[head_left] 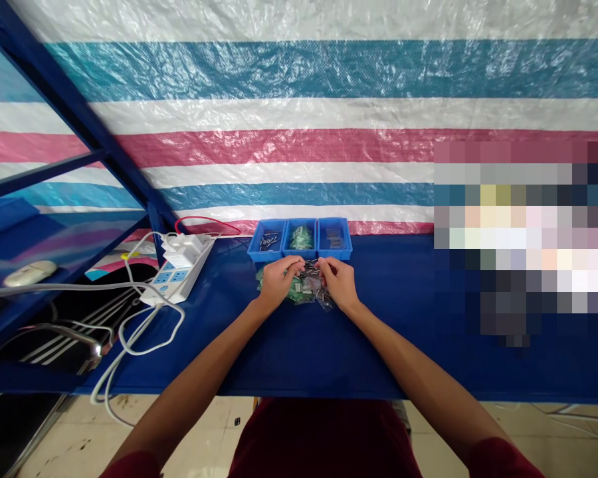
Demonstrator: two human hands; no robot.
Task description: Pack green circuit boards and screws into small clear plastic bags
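My left hand and my right hand are both closed in a pinch, fingertips a short way apart. What lies between the fingers is too small to make out. Under and between them is a heap of small clear plastic bags, some with green contents and some with dark metal pieces. Just behind stand three blue bins side by side. Dark metal pins or screws lie in the left bin, green-tinted packets in the middle bin, and small greyish pieces in the right bin.
A white power strip with plugged-in adapters and looping white cables lies left on the blue table. Blue metal frame bars rise at the left. Striped plastic sheeting hangs behind. The right side is partly pixelated.
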